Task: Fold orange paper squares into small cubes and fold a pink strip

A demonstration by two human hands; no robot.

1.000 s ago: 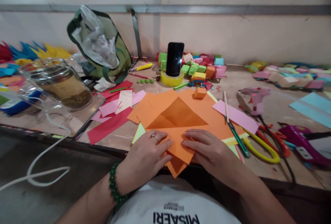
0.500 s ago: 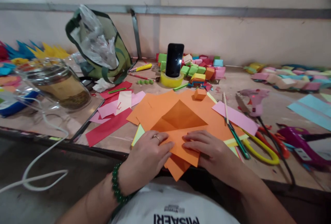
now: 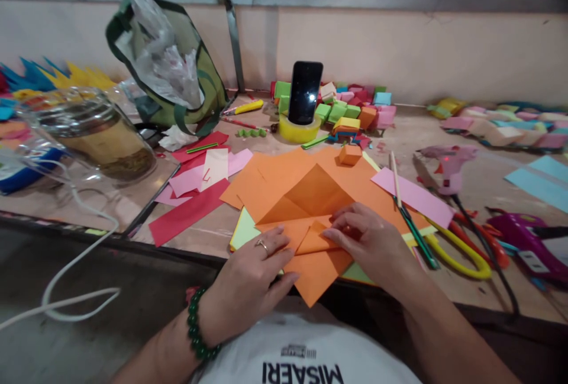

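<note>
A folded sheet of orange paper (image 3: 316,189) lies at the table's front edge, one corner pointing away and another hanging toward my body. My left hand (image 3: 255,280), with a ring and a green bead bracelet, rests on its left side, fingers stretched out and pressing on it. On the right, my right hand (image 3: 377,248) pinches a small flap folded over in the middle of the paper. The thumb and forefinger meet at the flap's edge. More orange sheets (image 3: 284,165) lie underneath, with pale green paper (image 3: 245,230) at their border.
Behind stand a phone (image 3: 306,91) on a tape roll (image 3: 299,129) and many folded paper blocks (image 3: 339,110). To the right are scissors (image 3: 465,260), a pink glue gun (image 3: 450,165) and a purple one (image 3: 523,242). A jar (image 3: 106,141) and a green bag (image 3: 195,88) are at left.
My right hand has gone from lying on the paper to pinching, and a small flap is now turned up over the middle. The left hand stays on the paper. The view has tilted down slightly.
</note>
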